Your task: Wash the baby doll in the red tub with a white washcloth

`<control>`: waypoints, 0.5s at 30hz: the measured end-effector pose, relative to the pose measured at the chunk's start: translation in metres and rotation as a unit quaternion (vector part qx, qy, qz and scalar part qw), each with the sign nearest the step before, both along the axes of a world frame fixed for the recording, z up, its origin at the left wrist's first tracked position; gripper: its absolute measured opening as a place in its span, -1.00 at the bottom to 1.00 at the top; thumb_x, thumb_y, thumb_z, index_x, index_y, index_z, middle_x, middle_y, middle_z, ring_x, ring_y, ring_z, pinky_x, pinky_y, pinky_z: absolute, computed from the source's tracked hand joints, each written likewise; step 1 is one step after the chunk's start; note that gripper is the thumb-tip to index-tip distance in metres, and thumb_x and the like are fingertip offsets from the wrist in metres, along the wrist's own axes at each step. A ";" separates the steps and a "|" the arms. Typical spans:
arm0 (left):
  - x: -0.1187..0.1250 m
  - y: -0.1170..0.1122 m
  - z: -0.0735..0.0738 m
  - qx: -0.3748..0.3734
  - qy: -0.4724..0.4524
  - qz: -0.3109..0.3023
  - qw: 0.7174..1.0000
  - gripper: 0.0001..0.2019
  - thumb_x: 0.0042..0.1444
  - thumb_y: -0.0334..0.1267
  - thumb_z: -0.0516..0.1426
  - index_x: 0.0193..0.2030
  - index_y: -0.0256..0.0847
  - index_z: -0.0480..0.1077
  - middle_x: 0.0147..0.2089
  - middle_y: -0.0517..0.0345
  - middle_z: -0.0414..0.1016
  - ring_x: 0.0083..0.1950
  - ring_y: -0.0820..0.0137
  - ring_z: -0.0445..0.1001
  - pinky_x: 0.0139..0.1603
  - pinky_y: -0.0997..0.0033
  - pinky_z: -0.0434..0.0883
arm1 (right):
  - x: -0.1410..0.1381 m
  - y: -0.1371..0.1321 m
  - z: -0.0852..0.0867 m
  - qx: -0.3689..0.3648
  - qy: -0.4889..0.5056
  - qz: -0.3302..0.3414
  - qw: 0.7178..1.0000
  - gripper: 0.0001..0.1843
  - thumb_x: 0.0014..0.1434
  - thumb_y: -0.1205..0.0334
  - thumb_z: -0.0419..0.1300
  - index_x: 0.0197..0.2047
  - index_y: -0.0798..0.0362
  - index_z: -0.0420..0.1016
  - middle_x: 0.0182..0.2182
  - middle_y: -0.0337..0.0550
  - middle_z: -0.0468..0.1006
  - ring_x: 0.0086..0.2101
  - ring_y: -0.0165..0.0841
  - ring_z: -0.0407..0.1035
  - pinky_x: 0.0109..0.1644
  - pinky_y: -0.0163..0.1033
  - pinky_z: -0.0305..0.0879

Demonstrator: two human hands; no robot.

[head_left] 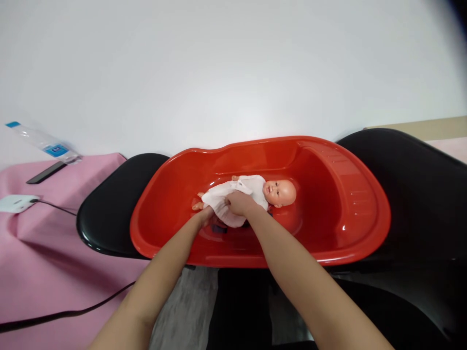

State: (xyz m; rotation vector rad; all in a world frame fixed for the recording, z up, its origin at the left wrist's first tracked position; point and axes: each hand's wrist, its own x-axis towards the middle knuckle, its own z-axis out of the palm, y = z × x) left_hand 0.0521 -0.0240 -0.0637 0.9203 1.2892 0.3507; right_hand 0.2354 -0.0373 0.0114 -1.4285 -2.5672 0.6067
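Observation:
A bald baby doll lies on its back in a red baby bathtub, its head to the right and its feet to the left. White clothing covers its body. My right hand is closed on the front of this clothing, over the doll's middle. Close to the doll's feet, my left hand touches the lower edge of the white cloth; its fingers are mostly hidden there. A small dark object shows below the cloth, too unclear to name.
Black rounded surfaces flank the tub, a smaller one at left and a larger one at right. Pink cloth on the left bears a clear plastic packet, a black strip and a white device with a cable.

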 end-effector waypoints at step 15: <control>0.005 -0.004 0.005 -0.031 0.017 -0.040 0.999 -0.20 0.25 0.40 -0.11 0.04 -0.39 0.49 -0.21 -0.28 0.62 -0.03 -0.10 0.54 -0.13 0.09 0.46 | -0.015 -0.006 -0.025 -0.036 0.005 -0.043 0.998 -0.79 0.26 0.34 0.29 -0.06 0.14 0.71 0.01 0.08 0.70 0.01 -0.15 0.57 0.07 -0.27 0.39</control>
